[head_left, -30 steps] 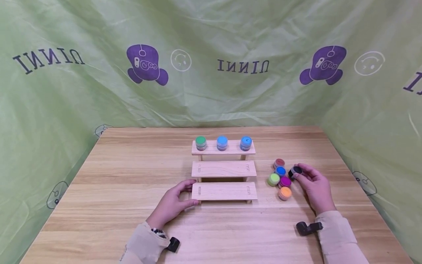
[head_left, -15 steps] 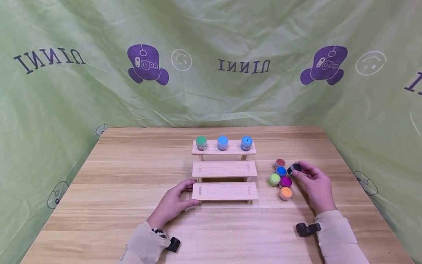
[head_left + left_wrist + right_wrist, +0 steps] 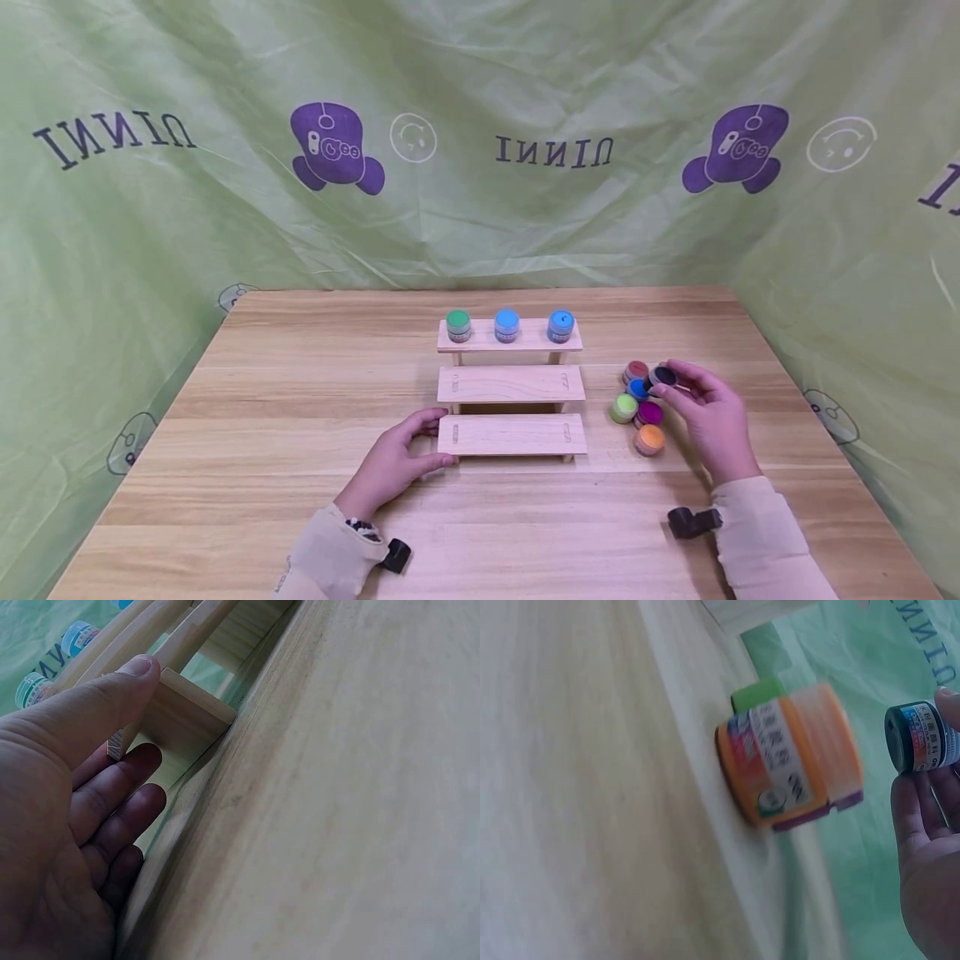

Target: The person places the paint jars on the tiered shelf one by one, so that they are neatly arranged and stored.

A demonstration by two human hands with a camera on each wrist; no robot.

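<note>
My right hand [image 3: 716, 425] pinches a small paint jar with a black lid [image 3: 662, 378] between thumb and fingers. In the right wrist view that paint jar [image 3: 919, 739] is off the table, and its printed label shows. Beside it on the table stand jars with brown [image 3: 636, 372], blue [image 3: 637, 388], light green [image 3: 623, 408], purple [image 3: 649, 414] and orange [image 3: 649, 439] tops; the held jar partly covers the blue one. My left hand [image 3: 393, 462] grips the left end of the lowest step of a wooden three-step rack [image 3: 512, 435], thumb at its front corner.
Along the rack's top step [image 3: 482, 332] stand a green jar [image 3: 458, 326], a light blue jar [image 3: 506, 326] and a blue jar [image 3: 560, 326]. The two lower steps are bare. A green cloth [image 3: 480, 225] hangs around the back and sides of the wooden table [image 3: 300, 375].
My right hand has lifted the black-lidded paint jar and moved it slightly left, over the edge of the jar cluster. The left hand and the rack have stayed put.
</note>
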